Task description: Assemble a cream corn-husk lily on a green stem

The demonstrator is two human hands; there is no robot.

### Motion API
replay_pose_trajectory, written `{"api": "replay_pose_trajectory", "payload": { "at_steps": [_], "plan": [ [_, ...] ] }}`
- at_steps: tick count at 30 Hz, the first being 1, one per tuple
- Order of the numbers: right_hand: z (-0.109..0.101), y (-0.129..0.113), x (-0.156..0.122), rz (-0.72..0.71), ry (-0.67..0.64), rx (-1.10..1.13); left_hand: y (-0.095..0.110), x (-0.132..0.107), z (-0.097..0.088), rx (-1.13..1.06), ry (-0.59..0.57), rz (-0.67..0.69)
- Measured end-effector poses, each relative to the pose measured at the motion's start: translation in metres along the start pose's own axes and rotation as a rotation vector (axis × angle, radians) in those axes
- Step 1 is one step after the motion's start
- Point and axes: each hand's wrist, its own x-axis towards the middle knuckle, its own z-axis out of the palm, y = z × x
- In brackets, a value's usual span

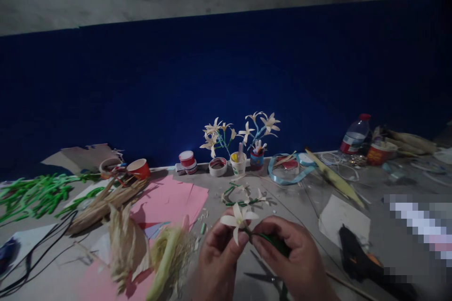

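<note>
Both my hands are low in the middle of the head view, closed on one handmade flower. My left hand (218, 256) pinches just under the cream petals of the flower (238, 219). My right hand (290, 256) grips its green wrapped stem (273, 242). A pair of scissors (262, 276) lies on the table right under my hands. A bent green wreath with small flowers (243, 196) lies just beyond them.
Pink paper (169, 202) and dried corn husks (127, 241) lie to the left, green stems (33, 194) further left. Finished flowers in cups (238, 143), tape rolls, a blue ribbon (287, 175) and a water bottle (354, 135) line the blue wall. A black glue gun (356, 254) lies right.
</note>
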Motion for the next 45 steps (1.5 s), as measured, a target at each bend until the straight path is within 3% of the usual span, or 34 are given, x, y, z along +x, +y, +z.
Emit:
{"api": "replay_pose_trajectory", "payload": {
  "at_steps": [3, 8, 15, 19, 24, 28, 31, 36, 45],
  "plan": [
    [-0.007, -0.002, 0.004, 0.076, -0.090, 0.059, 0.001, 0.001, -0.004, 0.010, -0.040, -0.021],
    [-0.010, -0.005, 0.009, 0.387, -0.221, 0.439, 0.007, 0.005, -0.009, 0.081, -0.178, -0.113],
    [-0.002, 0.008, 0.010, 0.503, -0.320, 0.624, 0.000, 0.007, -0.017, -0.037, -0.199, -0.174],
    [0.000, 0.007, 0.011, 0.486, -0.328, 0.631, 0.002, 0.007, -0.015, -0.068, -0.231, -0.180],
    [0.000, 0.002, 0.009, 0.394, -0.213, 0.516, 0.005, 0.006, -0.008, -0.014, -0.229, -0.139],
    [0.000, 0.005, 0.007, 0.169, -0.099, 0.292, 0.004, 0.003, -0.004, 0.069, -0.112, -0.011],
    [0.001, 0.005, 0.005, 0.046, -0.068, 0.171, 0.005, 0.003, -0.004, 0.101, -0.063, -0.024],
    [0.002, 0.000, 0.003, 0.160, -0.072, 0.268, 0.008, 0.003, -0.007, 0.053, 0.003, -0.111],
    [0.002, -0.001, 0.007, 0.454, -0.143, 0.520, 0.021, 0.003, 0.000, 0.042, -0.117, -0.134]
  ]
}}
